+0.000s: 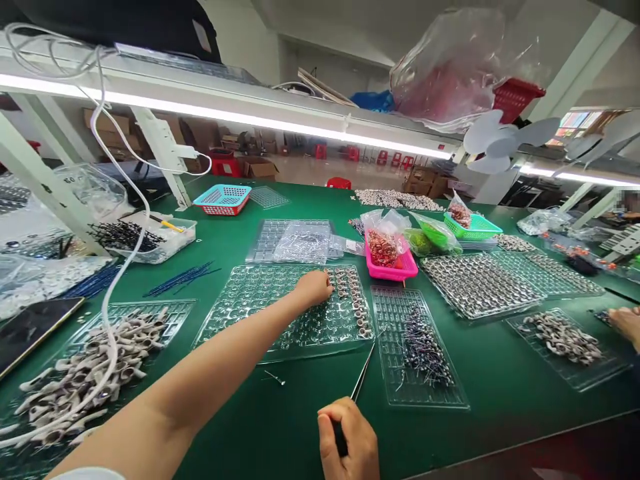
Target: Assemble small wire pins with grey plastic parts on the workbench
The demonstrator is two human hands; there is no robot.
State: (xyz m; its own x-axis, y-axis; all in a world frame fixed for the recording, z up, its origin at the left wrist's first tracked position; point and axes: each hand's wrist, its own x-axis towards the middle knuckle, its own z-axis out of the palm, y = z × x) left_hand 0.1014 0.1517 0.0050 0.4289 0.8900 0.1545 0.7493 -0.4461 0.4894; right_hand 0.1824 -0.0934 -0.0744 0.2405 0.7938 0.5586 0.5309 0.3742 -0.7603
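My left hand [314, 288] reaches over a clear plastic tray [270, 287], its fingers pinched together beside the rows of small beige parts [361, 308] at the tray's right side. What those fingers hold is too small to tell. Near the bottom centre, my right hand [349, 437] is closed round metal tweezers [364, 373], whose tips point up towards the tray's lower right corner. To the right, a narrow clear tray [395, 393] bears a heap of thin dark-leaded components [425, 350]. One small leaded piece [275, 378] lies on the green table below the large tray.
Beige parts [100, 367] are heaped at the left, near a white cable [106, 293]. A pink basket [393, 272] stands behind the narrow tray. Filled trays [480, 287] lie farther right, where another person's hand [625, 323] shows. A lit shelf [240, 110] spans above.
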